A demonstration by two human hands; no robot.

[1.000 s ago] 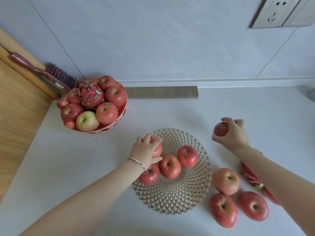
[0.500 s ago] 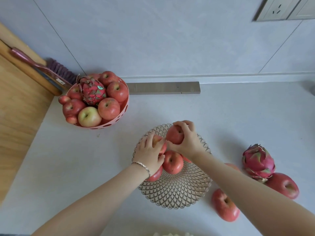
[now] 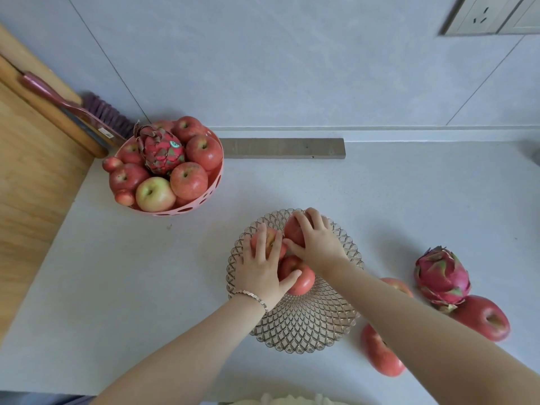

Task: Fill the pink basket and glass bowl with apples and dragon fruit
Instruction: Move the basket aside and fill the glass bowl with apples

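The glass bowl (image 3: pixel 304 325), a faceted dish, sits mid-counter with several red apples in its far half. My left hand (image 3: pixel 263 267) lies over one apple (image 3: pixel 270 239), fingers spread on it and thumb against a lower apple (image 3: pixel 302 280). My right hand (image 3: pixel 317 242) grips another apple (image 3: pixel 293 230) at the bowl's far side. The pink basket (image 3: pixel 216 182) at the back left is heaped with apples and a dragon fruit (image 3: pixel 160 152). On the counter to the right lie a second dragon fruit (image 3: pixel 441 276) and three loose apples (image 3: pixel 482 317), (image 3: pixel 380 355), (image 3: pixel 397 285).
A wooden board (image 3: pixel 32 176) and a pink-handled brush (image 3: pixel 73 106) lean at the left against the wall. A grey strip (image 3: pixel 283 148) lies along the wall behind the bowl. A wall socket (image 3: pixel 479 16) is at the upper right.
My right hand carried an apple from the right side of the counter over into the bowl and has set it down low beside the others. My left hand stayed on its apple.
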